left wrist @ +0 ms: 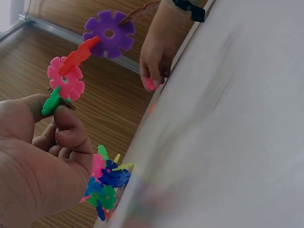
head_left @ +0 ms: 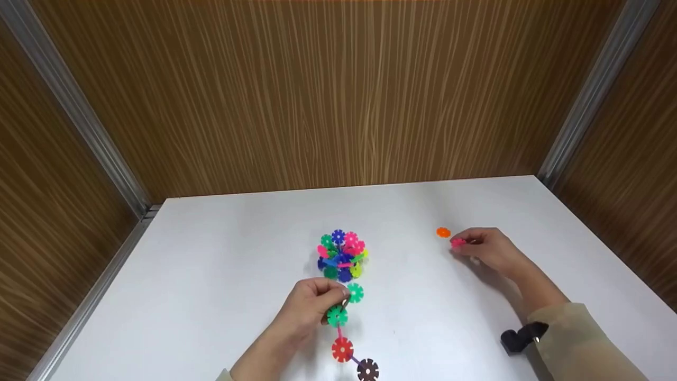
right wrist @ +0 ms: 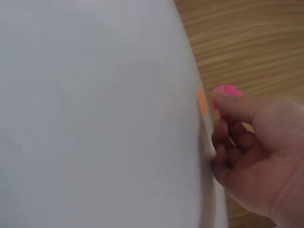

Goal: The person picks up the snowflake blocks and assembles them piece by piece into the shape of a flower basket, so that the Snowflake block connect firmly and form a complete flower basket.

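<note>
My left hand (head_left: 304, 312) pinches a chain of notched, flower-shaped plastic discs. Along the chain are a green disc (head_left: 355, 292), a second green one lower down, a red disc (head_left: 342, 350) and a dark brown disc (head_left: 363, 373). The left wrist view also shows a pink disc (left wrist: 73, 88) and a purple disc (left wrist: 121, 40) in it. Off to the right, my right hand (head_left: 492, 250) holds a single pink disc (head_left: 458, 242) between thumb and fingers, low over the table. Just beyond it lies a loose orange disc (head_left: 443, 232).
A multicoloured cluster of joined discs (head_left: 345, 259) stands on the white table (head_left: 238, 254), beyond my left hand. Wood-grain panels (head_left: 317, 95) with metal edging rise at the back and both sides. A black device (head_left: 521, 338) is strapped at my right wrist.
</note>
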The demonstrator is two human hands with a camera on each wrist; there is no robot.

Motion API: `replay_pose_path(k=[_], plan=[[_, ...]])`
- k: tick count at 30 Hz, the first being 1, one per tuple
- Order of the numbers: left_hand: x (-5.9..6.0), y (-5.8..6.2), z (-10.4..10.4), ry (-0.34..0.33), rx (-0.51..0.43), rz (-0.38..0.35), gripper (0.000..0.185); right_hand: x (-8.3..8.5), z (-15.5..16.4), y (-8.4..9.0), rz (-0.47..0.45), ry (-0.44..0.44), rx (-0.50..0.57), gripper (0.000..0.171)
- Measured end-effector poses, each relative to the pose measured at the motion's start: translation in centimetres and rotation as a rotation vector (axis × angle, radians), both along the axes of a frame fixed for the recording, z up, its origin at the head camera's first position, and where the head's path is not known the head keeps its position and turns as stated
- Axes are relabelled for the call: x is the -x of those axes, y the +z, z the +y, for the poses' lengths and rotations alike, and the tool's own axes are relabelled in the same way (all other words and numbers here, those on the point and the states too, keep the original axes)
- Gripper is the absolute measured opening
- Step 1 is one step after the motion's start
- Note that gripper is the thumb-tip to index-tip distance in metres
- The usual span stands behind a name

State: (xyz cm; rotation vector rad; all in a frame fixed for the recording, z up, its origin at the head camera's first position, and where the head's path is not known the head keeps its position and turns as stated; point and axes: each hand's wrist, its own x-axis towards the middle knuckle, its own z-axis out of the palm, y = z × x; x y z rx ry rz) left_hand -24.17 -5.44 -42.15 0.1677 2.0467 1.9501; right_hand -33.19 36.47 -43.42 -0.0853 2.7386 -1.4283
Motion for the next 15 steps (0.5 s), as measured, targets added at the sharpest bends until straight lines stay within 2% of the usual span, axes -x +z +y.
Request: replay_pose_path(k=[2,7,9,15], plan=[[0.0,0.0,0.0,0.0,0.009,-0.003,0.016,-1.0,-1.6,0.8,0.021,0.058,0.081,0.028],[-0.1,0.1,0.0,-0.01,-0.001,-0.005,0.016,-3.5,-7.7,2.3,0.077,0.316,0.234,0.024],[-0.1,0.1,-0.1,-0.017,-0.011,-0.003,0.016,-4.4,-10.2,2.6,0.083,0.407,0.257,0.022],[-0.1,0.1,-0.2,-0.028,-0.04,0.033,0.016,-6.5,-15.3,2.6,0.088,0.549,0.336,0.012]])
